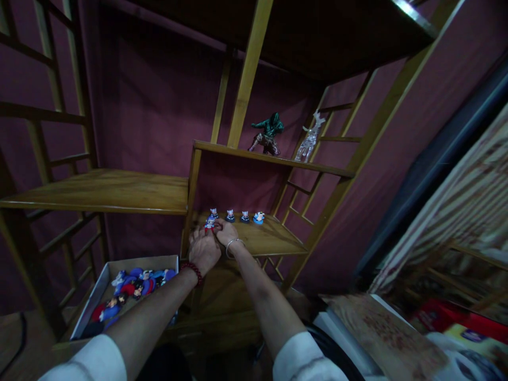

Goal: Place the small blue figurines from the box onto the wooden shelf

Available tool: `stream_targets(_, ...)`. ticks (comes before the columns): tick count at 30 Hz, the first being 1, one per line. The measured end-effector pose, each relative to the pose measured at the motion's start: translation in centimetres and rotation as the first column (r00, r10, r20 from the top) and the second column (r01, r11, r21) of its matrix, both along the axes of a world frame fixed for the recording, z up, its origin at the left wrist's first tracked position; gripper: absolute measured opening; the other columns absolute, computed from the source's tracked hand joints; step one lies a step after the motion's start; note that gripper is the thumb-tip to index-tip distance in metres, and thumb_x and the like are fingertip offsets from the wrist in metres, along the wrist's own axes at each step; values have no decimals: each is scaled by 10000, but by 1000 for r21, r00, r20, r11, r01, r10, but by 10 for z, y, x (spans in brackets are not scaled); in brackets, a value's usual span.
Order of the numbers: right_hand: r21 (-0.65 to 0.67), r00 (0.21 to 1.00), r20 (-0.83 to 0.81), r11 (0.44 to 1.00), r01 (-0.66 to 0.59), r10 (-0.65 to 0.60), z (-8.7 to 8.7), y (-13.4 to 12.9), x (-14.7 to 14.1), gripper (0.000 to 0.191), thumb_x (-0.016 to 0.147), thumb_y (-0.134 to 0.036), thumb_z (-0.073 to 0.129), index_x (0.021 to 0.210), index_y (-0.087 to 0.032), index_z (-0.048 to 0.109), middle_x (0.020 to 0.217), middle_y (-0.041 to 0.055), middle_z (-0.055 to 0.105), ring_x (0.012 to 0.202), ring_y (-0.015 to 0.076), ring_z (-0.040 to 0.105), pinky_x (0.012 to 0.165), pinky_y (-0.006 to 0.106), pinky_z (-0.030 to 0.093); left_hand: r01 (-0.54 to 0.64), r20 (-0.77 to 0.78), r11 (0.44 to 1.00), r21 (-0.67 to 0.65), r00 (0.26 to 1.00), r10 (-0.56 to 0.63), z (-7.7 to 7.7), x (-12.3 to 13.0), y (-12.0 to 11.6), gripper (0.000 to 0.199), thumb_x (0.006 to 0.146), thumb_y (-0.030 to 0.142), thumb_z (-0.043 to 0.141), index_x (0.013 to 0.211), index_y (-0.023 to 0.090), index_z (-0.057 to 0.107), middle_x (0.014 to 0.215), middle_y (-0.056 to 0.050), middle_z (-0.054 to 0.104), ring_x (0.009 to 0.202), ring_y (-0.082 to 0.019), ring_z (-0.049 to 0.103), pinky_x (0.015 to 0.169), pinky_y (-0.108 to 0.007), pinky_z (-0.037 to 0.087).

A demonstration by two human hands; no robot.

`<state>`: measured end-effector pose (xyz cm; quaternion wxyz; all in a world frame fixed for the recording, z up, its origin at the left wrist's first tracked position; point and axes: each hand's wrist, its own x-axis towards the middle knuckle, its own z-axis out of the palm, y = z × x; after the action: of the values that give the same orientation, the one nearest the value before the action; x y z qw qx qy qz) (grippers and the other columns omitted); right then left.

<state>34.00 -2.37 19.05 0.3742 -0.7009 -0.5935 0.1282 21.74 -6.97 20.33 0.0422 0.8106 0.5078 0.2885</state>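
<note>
Both of my hands meet at the left end of a low wooden shelf (270, 238), around a small figurine (209, 222) with a blue-purple top and a red base. My left hand (204, 250), with a dark red bead bracelet at the wrist, has its fingers closed at the figurine's base. From the right, my right hand (225, 232), wearing a silver bangle, reaches the same figurine with bent fingers; their tips are partly hidden. Just behind stand a small figurine (214, 212), a second figurine (230, 215), a third figurine (245, 217) and a light-blue-based figurine (259, 217), in a row.
An open box (103, 280) of mixed small figurines stands at the lower left. Above the low shelf, a green-hooded figure (270, 132) and a clear deer-like ornament (309, 138) stand on another board. A wooden divider (192, 185) rises just left of my hands.
</note>
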Motion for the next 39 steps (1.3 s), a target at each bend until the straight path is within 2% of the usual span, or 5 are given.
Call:
stream_targets(21,8,994,92,999,53,-54,7,-12,-7,378,699,-78,449,999,-258,591,946,-36,661,870,104,601,745,166,441,17,-46,1000,-11,999,-18,1,-2,0,409,718,220,409,1090,83,510,1196,-148,497,1172,-267,357,959,-403,280)
stream_targets(28,127,993,-92,988,84,-73,6,-11,0,327,686,-67,450,944,-207,592,922,-3,665,831,104,608,756,189,452,20,-55,1000,-17,998,-21,2,-2,-2,421,732,227,404,1114,82,501,1201,-156,493,1177,-260,355,961,-404,275)
stream_targets(31,204,975,-140,959,197,-170,5,-16,15,255,714,-136,456,925,-202,584,860,0,664,746,109,608,720,215,459,22,-57,1000,2,998,-22,2,-2,-3,402,751,235,383,1098,84,515,1176,-153,510,1167,-260,366,965,-404,270)
stream_targets(35,278,906,-124,862,424,-405,9,-29,47,237,703,-198,482,926,-182,559,762,5,645,695,136,590,697,249,446,20,-66,999,33,998,-18,1,-1,-3,403,746,234,394,1098,83,518,1189,-154,502,1165,-258,368,978,-399,254)
stream_targets(39,246,767,-60,735,632,-639,15,-43,83,287,684,-225,524,962,-155,533,907,83,625,871,187,567,784,268,404,14,-79,998,56,997,-9,-1,0,-4,402,756,230,383,1109,89,515,1185,-154,512,1168,-253,371,988,-403,237)
